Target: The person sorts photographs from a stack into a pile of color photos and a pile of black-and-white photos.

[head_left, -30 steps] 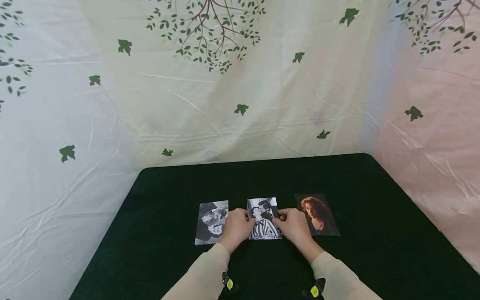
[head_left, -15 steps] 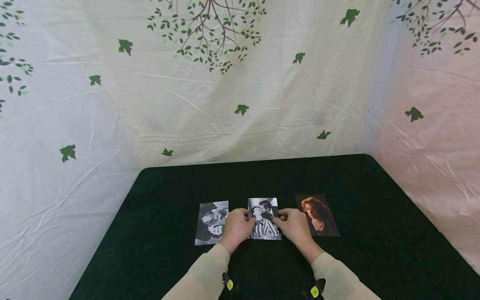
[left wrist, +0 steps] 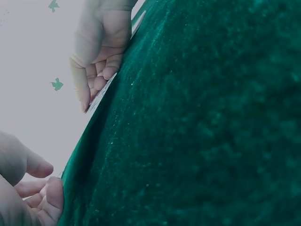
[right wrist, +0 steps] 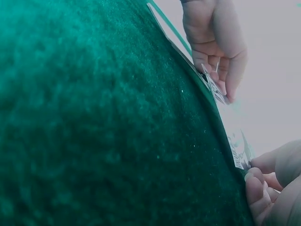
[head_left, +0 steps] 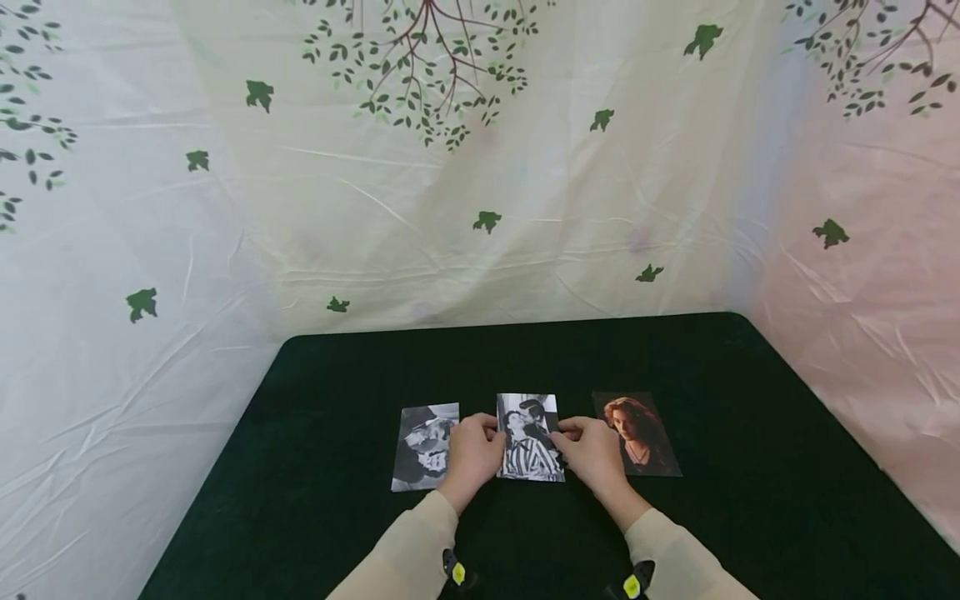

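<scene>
A black-and-white photo of a couple point(head_left: 530, 437) is in the middle of the row, between both hands. My left hand point(head_left: 474, 454) pinches its left edge between thumb and fingers. On the opposite edge, my right hand point(head_left: 594, 454) has the same kind of pinch. The right wrist view shows the photo point(right wrist: 230, 129) edge-on, its near edge very slightly off the cloth. To the left lies another black-and-white photo point(head_left: 420, 454), partly behind the left hand. A dark colour portrait photo point(head_left: 645, 442) lies to the right, with the right hand overlapping its left side.
Dark green velvety cloth covers the table point(head_left: 360, 367), whose far corners are rounded. Behind and at the sides hangs a pale curtain point(head_left: 420, 242) with printed leaves and branches. Dark devices with yellow marks sit at both wrists.
The head view has shifted a little. The middle photo's far edge stands slightly higher relative to the side photos, and the left thumb covers a bit less of it. Both hands keep their hold.
</scene>
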### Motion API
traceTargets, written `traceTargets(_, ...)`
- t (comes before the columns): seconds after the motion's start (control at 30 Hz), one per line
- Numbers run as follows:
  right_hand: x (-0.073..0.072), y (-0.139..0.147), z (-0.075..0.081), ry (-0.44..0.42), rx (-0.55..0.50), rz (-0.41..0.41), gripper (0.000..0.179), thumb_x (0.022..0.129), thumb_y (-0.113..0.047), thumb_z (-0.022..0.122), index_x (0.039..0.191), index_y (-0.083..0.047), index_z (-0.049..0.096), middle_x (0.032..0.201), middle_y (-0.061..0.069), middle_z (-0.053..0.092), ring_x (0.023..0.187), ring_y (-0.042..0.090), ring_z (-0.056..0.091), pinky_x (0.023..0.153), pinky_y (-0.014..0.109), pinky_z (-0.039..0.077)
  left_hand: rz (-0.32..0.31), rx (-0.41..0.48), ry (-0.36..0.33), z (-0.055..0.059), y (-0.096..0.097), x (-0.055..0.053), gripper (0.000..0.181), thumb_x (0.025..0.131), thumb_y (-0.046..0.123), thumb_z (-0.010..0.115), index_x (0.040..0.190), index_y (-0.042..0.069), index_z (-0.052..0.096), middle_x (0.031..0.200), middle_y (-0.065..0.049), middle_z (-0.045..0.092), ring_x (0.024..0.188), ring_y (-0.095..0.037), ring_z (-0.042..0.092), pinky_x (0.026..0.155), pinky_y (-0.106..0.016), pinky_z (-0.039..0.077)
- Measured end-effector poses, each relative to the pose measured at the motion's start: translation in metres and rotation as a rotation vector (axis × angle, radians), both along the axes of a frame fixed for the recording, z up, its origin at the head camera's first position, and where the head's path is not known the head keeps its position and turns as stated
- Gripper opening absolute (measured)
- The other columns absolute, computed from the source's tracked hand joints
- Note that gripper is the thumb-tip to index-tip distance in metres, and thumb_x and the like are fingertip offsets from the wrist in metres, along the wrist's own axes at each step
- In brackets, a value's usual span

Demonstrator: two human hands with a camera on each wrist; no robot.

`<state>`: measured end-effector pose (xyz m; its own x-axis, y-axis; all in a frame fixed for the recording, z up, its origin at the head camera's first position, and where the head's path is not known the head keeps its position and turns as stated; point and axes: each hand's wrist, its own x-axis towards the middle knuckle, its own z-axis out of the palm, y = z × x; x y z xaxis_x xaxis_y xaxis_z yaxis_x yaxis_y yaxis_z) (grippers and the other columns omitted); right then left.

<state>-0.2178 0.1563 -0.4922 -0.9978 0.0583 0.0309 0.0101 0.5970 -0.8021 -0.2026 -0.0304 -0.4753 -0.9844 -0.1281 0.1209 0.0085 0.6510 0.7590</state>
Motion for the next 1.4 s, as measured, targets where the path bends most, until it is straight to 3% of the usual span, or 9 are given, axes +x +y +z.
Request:
traceTargets(0.23, 0.0, -0.002, 0.002, -0.027, -0.058, -0.026, 0.022, 0.086, -0.021, 0.073, 0.104, -0.008, 0.072, 0.08, 0.002, 0.066, 0.06, 0.013, 0.059, 0.053, 0.028, 0.048, 0.026, 0.005, 0.021, -0.001, -0.002, -0.003, 0.014, 0.086, 0.012, 0.068, 0.097, 0.003, 0.071, 0.072, 0.002, 0.061, 0.065, -0.012, 0.054, 0.059, -0.029, 0.045)
traceTargets(0.47, 0.002, -0.005, 0.004, -0.044, -0.123, -0.03, 0.019, 0.087, -0.02, 0.072, 0.103, -0.01, 0.072, 0.081, 0.002, 0.066, 0.063, 0.014, 0.059, 0.055, 0.029, 0.048, 0.043, 0.042, -0.002, -0.001, -0.007, -0.001, 0.012, 0.088, 0.014, 0.066, 0.097, 0.007, 0.07, 0.077, 0.002, 0.061, 0.07, -0.012, 0.055, 0.062, -0.03, 0.046)
traceTargets(0.63, 0.004, -0.012, 0.007, -0.052, -0.191, -0.012, 0.019, 0.087, -0.018, 0.071, 0.104, -0.008, 0.072, 0.082, 0.003, 0.067, 0.063, 0.015, 0.06, 0.056, 0.029, 0.049, 0.076, 0.043, 0.036, 0.001, -0.015, 0.001, 0.01, 0.088, 0.013, 0.067, 0.095, 0.007, 0.07, 0.076, 0.001, 0.061, 0.069, -0.013, 0.055, 0.062, -0.03, 0.046)
traceTargets(0.9, 0.006, -0.035, 0.011, -0.08, -0.303, -0.005, 0.017, 0.088, -0.015, 0.071, 0.103, -0.007, 0.071, 0.083, 0.003, 0.068, 0.063, 0.015, 0.062, 0.056, 0.029, 0.051, 0.14, 0.048, 0.05, 0.007, -0.038, 0.008, 0.01, 0.087, 0.013, 0.068, 0.093, 0.007, 0.073, 0.075, 0.001, 0.063, 0.069, -0.012, 0.056, 0.062, -0.03, 0.046)
traceTargets(1.17, 0.01, -0.062, 0.013, -0.066, -0.343, 0.031, 0.017, 0.085, -0.015, 0.073, 0.1, -0.006, 0.072, 0.081, 0.003, 0.069, 0.059, 0.016, 0.063, 0.056, 0.03, 0.053, 0.192, 0.041, 0.043, 0.008, -0.064, 0.015, 0.012, 0.087, 0.014, 0.07, 0.096, 0.007, 0.075, 0.078, 0.0, 0.066, 0.07, -0.013, 0.057, 0.062, -0.029, 0.048)
traceTargets(1.4, 0.014, -0.083, 0.016, -0.066, -0.352, 0.066, 0.016, 0.085, -0.016, 0.073, 0.099, -0.008, 0.072, 0.081, 0.001, 0.069, 0.059, 0.014, 0.064, 0.056, 0.03, 0.053, 0.206, 0.048, -0.004, 0.01, -0.088, 0.022, 0.016, 0.089, 0.015, 0.069, 0.102, 0.007, 0.074, 0.084, -0.002, 0.066, 0.075, -0.015, 0.058, 0.065, -0.03, 0.048)
